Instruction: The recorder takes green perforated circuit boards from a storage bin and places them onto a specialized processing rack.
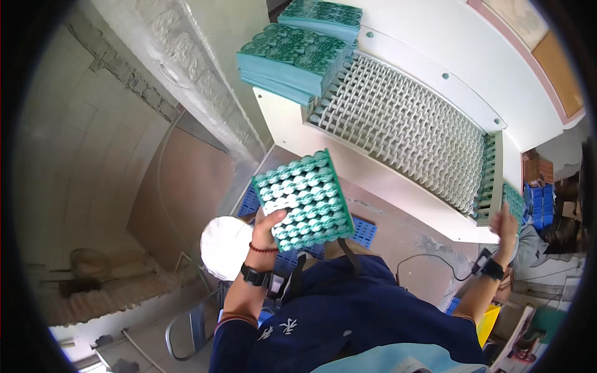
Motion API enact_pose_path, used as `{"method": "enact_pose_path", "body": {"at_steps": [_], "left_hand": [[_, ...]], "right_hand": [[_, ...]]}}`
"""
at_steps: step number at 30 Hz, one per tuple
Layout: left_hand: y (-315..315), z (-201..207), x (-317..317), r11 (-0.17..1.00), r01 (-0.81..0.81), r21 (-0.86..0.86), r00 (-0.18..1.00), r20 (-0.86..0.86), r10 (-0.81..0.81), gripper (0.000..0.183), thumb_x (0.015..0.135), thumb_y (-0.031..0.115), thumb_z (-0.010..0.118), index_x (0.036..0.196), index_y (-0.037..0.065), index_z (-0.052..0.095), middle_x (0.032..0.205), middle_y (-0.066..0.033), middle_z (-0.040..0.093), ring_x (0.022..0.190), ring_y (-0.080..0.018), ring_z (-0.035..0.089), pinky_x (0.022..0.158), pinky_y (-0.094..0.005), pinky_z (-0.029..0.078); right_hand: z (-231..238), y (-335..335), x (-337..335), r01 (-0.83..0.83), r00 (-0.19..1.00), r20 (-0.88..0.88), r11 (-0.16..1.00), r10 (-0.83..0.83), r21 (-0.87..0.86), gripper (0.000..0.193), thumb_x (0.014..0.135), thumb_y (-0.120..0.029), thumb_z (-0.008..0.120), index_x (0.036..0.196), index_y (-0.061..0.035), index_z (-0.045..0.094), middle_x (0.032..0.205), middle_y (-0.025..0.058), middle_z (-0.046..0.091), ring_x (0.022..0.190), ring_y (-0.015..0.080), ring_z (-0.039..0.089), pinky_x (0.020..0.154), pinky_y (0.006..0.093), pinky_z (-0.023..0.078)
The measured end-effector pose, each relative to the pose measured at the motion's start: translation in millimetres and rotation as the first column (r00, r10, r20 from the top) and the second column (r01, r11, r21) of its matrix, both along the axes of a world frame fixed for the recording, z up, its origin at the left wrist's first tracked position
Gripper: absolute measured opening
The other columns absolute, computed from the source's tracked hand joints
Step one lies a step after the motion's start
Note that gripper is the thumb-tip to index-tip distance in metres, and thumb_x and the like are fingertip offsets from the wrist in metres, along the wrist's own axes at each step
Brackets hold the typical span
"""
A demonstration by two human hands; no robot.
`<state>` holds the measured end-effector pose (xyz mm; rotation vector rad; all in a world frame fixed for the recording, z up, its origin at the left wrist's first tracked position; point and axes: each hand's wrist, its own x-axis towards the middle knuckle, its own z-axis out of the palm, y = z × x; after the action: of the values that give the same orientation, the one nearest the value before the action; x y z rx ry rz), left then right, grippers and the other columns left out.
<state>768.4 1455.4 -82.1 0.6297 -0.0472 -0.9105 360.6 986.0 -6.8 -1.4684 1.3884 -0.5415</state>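
Observation:
My left hand (268, 231) grips a green circuit board panel (305, 202) from its left edge, thumb lying over the top face. Rows of shiny rounded shapes cover that panel, which is tilted in front of my body. At the far right my right hand (504, 227) is at another green panel (513, 200), just outside the right end of a white roller conveyor (404, 133). Its thumb lies over that panel's face and the other fingers are hidden. Close to this hand, more green panel (490, 168) shows at the conveyor's end.
Two stacks of green panels (292, 65) rest at the conveyor's far left end. A round white stool top (222, 247) stands left of me. Blue plastic slats (364, 233) lie below the held panel. A black cable (429, 256) runs to my right wrist. Blue crates (538, 205) stand at the right.

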Motion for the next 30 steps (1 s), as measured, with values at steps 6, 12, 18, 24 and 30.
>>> {"method": "enact_pose_path", "body": {"at_steps": [6,12,18,24,30], "left_hand": [[0.8,21.6,-11.3,0.994,0.107,-0.018,0.992,0.076,-0.105,0.063,0.074,0.01,0.066,0.126,-0.007,0.035,0.12,-0.0187,0.05,0.109,-0.029,0.052,0.092,-0.0405,0.044],[-11.9,27.0,-30.2,0.982,0.139,0.126,0.979,0.132,-0.155,0.058,0.075,0.008,0.066,0.124,-0.006,0.038,0.118,-0.0178,0.052,0.107,-0.027,0.053,0.09,-0.0377,0.044],[-48.1,41.2,-37.6,0.947,0.257,0.194,0.949,0.132,-0.285,0.06,0.079,0.02,0.064,0.126,-0.006,0.037,0.123,-0.0184,0.049,0.111,-0.0269,0.05,0.094,-0.0376,0.041],[-104.9,63.4,-11.6,0.895,0.373,0.244,0.847,0.304,-0.436,0.066,0.083,0.04,0.059,0.129,-0.002,0.036,0.124,-0.0193,0.046,0.115,-0.0317,0.046,0.095,-0.0459,0.039],[-61.3,55.8,20.0,0.939,0.12,0.322,0.867,0.427,-0.257,0.049,0.087,0.036,0.054,0.117,-0.001,0.046,0.111,-0.0206,0.055,0.099,-0.0344,0.057,0.081,-0.047,0.049]], "right_hand": [[-68.9,201.3,237.9,-0.895,0.44,0.529,0.404,0.726,0.189,0.078,0.081,-0.05,0.058,0.132,0.0038,0.032,0.123,0.0206,0.049,0.11,0.0286,0.052,0.092,0.0407,0.044],[-64.2,270.8,264.1,-0.906,0.363,0.929,0.257,0.066,0.336,0.057,0.086,-0.023,0.057,0.131,0.0029,0.033,0.128,0.0159,0.047,0.111,0.026,0.051,0.095,0.0386,0.042],[-59.4,241.1,249.4,-0.893,0.405,0.909,0.254,0.093,0.372,0.048,0.082,-0.012,0.056,0.124,0.0064,0.041,0.122,0.0169,0.051,0.108,0.0242,0.054,0.093,0.0362,0.043],[-33.8,148.3,188.0,-0.644,0.431,0.888,0.634,-0.162,0.428,0.041,0.08,-0.017,0.057,0.112,0.0078,0.05,0.109,0.0193,0.058,0.095,0.0289,0.06,0.085,0.0423,0.049],[15.3,-4.0,118.1,-0.057,0.26,0.957,0.987,-0.128,0.147,0.06,0.073,-0.025,0.066,0.122,-0.0012,0.042,0.119,0.0147,0.051,0.107,0.0298,0.051,0.094,0.0425,0.041]]}}
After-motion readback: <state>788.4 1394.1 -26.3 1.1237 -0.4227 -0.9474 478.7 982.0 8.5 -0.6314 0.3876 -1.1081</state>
